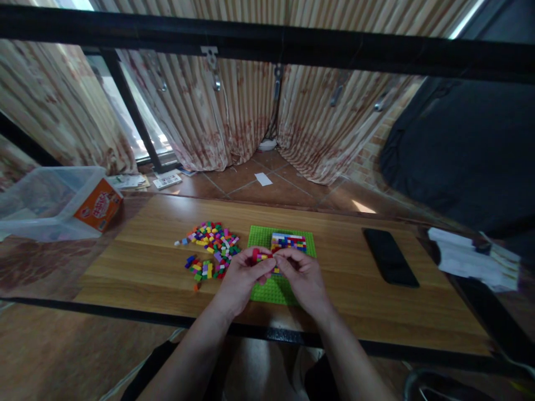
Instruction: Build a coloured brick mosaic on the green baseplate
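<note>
Found small bricks pinched by the left hand and met by fingertips of the right hand, cannot tell whether gripping, apparently for steadiness above the green baseplate by the desk's near edge, with loose bricks leftward, presumably for reach.

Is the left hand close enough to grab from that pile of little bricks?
Probably yes: the loose bricks lie just beside the left hand on the table, with nothing seen between, though it seems busy holding a few bricks.
</note>
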Demonstrator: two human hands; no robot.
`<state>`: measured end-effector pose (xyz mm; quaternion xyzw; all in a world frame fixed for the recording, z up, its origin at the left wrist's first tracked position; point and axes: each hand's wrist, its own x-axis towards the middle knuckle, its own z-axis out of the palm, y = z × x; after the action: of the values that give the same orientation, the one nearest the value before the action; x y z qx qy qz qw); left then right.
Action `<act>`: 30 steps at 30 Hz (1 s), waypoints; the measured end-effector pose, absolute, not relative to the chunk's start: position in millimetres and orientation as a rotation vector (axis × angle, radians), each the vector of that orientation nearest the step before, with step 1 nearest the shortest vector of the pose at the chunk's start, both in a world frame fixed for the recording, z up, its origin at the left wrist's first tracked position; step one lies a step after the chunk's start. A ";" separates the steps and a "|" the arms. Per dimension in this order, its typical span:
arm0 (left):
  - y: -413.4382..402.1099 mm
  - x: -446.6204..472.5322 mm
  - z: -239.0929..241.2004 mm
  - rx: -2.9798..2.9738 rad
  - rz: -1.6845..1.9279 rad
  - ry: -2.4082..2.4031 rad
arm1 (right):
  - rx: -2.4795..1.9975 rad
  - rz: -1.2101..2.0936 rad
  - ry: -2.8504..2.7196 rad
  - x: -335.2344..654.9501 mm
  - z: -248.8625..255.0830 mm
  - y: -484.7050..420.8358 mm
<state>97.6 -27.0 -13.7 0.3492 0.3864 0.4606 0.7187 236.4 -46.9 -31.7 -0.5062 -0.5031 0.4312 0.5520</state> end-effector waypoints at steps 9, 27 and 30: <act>-26.8 89.8 -18.3 0.845 0.967 0.844 | -1.178 1.132 -1.222 235.7 -23.1 -52.2; -21.2 90.0 -28.4 0.838 1.050 1.059 | -1.657 0.208 -1.750 276.3 -37.8 -46.6; -20.3 89.6 -29.2 0.844 1.054 1.065 | -1.667 0.179 -1.784 277.1 -41.5 -43.8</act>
<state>89.6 -20.3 -29.2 0.3720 0.4692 0.4644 0.6525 277.1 -43.8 -41.5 -0.6403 -0.6853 0.0688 0.3400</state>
